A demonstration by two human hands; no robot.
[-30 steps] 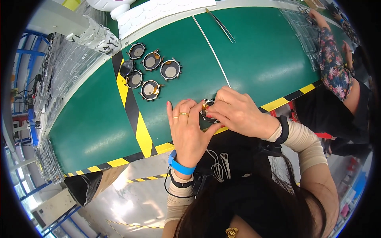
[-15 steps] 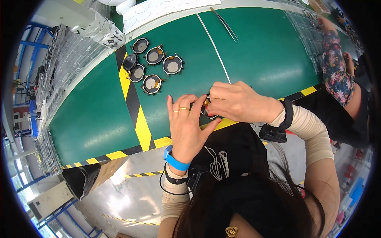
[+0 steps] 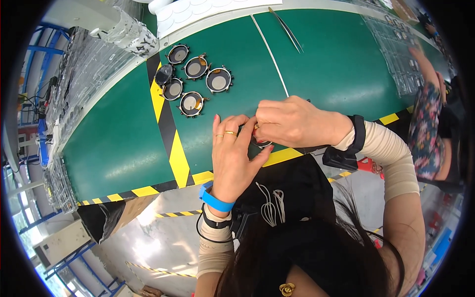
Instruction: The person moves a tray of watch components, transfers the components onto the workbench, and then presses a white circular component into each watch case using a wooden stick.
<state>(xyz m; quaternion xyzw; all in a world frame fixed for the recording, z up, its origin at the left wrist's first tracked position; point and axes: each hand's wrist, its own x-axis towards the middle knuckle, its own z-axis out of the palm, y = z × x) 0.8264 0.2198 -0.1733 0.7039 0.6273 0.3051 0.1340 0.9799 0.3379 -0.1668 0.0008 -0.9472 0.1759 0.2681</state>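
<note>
A round watch case (image 3: 261,144) lies at the near edge of the green table, mostly covered by my hands. My left hand (image 3: 231,144) steadies it between thumb and index finger, the other fingers stretched out flat on the table. Over the case, my right hand (image 3: 292,121) is closed, its fingertips pinched together at the case's upper part. Whatever is in that pinch is hidden. Several more watch cases (image 3: 218,80) with silver rims and dark insides lie beyond my left hand, some showing an orange strip.
Tweezers (image 3: 288,32) lie at the far side of the green table (image 3: 336,69), right of a thin white line (image 3: 269,53). Yellow-black tape (image 3: 177,153) marks the table. Clear plastic trays (image 3: 96,69) stand at the left; others (image 3: 391,54) lie at the right by another person's arm (image 3: 426,114).
My right fingertips have shifted slightly up over the watch case, covering more of it. My left hand holds its place. The other person's arm at the right has moved.
</note>
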